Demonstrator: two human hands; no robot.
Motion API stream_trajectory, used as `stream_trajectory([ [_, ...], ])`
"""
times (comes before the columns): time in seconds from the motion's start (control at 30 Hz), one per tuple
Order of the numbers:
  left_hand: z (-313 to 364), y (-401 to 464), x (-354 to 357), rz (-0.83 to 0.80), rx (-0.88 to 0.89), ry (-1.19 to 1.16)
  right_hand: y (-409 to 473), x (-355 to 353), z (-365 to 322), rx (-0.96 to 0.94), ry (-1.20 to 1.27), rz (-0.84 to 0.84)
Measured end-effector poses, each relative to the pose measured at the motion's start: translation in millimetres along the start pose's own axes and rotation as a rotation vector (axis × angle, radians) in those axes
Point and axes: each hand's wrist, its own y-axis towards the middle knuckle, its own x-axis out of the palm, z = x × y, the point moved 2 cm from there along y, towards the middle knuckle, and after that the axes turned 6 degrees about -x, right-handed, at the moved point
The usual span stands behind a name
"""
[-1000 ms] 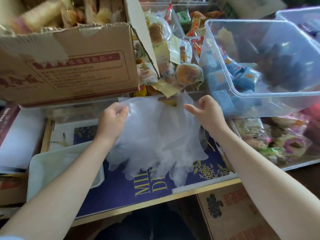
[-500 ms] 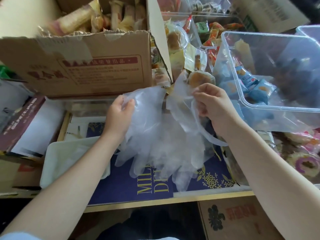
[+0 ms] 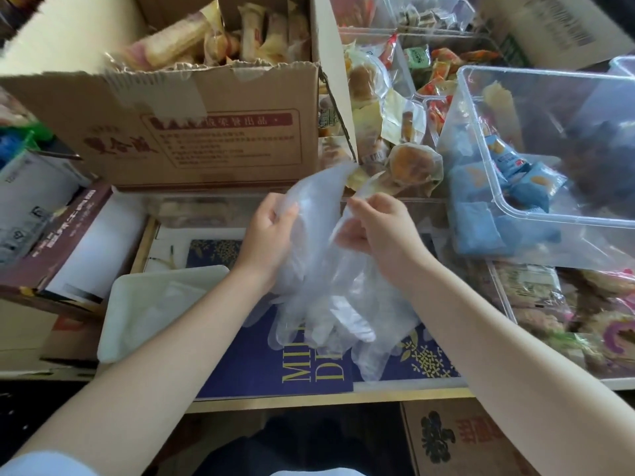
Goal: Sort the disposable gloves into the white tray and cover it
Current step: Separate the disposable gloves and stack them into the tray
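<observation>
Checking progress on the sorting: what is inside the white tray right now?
The white tray holds what looks like thin clear plastic, perhaps a glove or two, too faint to be sure. The left forearm covers its near right corner. The gloves are bunched in both hands, above the blue box.

Gloves (image 3: 330, 293) in the middle, held up between both hands, over the flat box lid (image 3: 261, 365) w/ letters on it. Left hand (image 3: 271, 235) on the left side of the bunch, right hand (image 3: 381, 231) on the right side, hands near each other. Tray (image 3: 137, 324) lying left of the gloves, under the left arm, partly on the flat lid. Big cardboard box (image 3: 213, 132) behind the hands, snack packs (image 3: 213, 39) inside it. Book-like box (image 3: 62, 242) left of the tray. Clear tub (image 3: 536, 214) to the right, small packs (image 3: 515, 173) in it. Wrapped buns (image 3: 409, 163) between cardboard box & tub. Another carton (image 3: 464, 441) down low, front right.
</observation>
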Motion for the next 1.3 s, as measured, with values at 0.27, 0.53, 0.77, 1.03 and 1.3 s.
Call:
stream_trajectory([
  [0.27,-2.9,-12.5,8.3,-0.216,0.012,-0.037,1.0,26.1,11.9,0.113,0.173,-0.061],
  [0.53,-16.5,-13.1,-1.1,-0.502,-0.131,-0.241,3.9,20.9,15.5,0.170,0.187,-0.008],
  [0.77,-19.0,-7.1,-6.6,-0.557,-0.023,0.018,-1.3,20.7,16.6,0.209,0.289,-0.065],
  [1.03,-17.8,-5.6,-9.3,-0.657,-0.081,0.106,2.5,5.7,25.5,-0.862,-1.042,-0.020],
  [1.3,-37.3,-6.0,0.7,-0.687,-0.175,0.124,31.2,10.9,44.6,-0.555,-0.917,-0.571],
])
